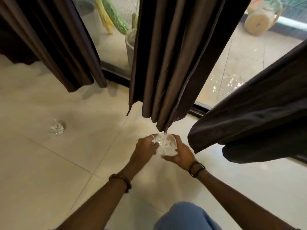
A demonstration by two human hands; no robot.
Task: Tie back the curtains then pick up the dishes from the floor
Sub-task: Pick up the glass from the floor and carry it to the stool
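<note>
Two hands meet low over the pale tiled floor [49, 171] around a cut-glass bowl [166, 146], just below the hanging tip of the middle curtain [167, 63]. From the head camera, the left hand [146, 147] comes in from the left with its fingers curled over the bowl's near-left rim, and the right hand [181, 151] cups the bowl from the right and underneath, fingers wrapped round its side. Whether the bowl sits on the tiles or is lifted cannot be told. A second glass dish [56, 127] stands on the floor well apart to the left. The left curtain [54, 40] hangs in dark brown folds, and the right curtain [259, 113] is drawn aside in a bunch. A beaded bracelet [122, 180] circles the left wrist and a dark band [196, 168] the right. Beyond the glass door lie a green and yellow plant [114, 17] and a round clay pot [260, 19].
</note>
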